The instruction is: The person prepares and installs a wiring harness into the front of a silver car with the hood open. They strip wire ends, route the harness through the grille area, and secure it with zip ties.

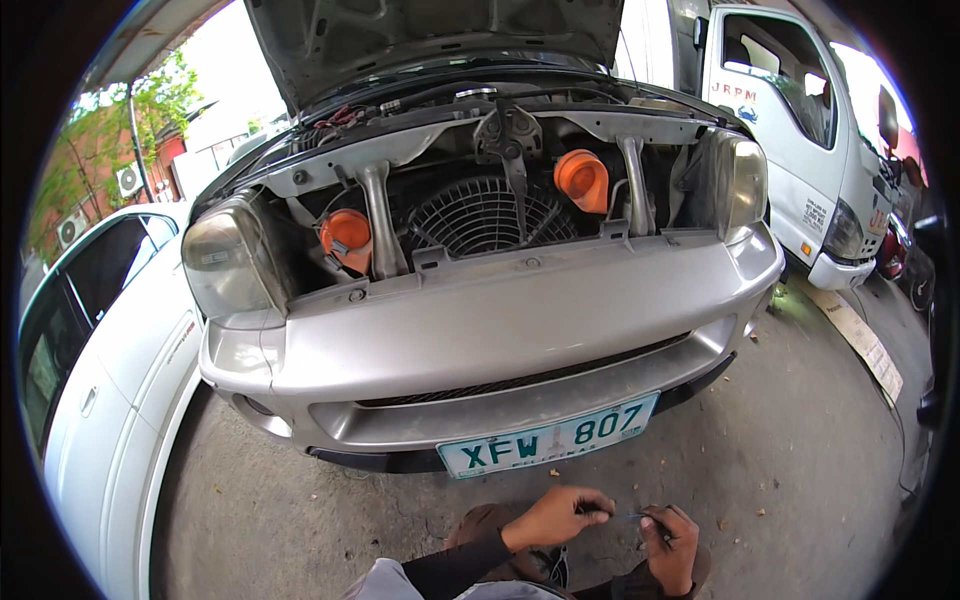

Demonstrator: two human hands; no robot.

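Note:
Low in front of the car, my left hand and my right hand face each other above my knees. Between their pinched fingertips runs a thin, bluish, wire-like piece. Both hands are closed on it, one at each end; its exact kind is too small to make out. Above and beyond them is the silver front bumper with a white licence plate. The grille opening above the bumper is uncovered, showing a black fan guard and two orange horns, left and right.
The raised hood hangs over the engine bay. Cloudy headlights stand at the left and right. A white car is parked on the left, a white truck on the right. A flat board lies on the concrete floor.

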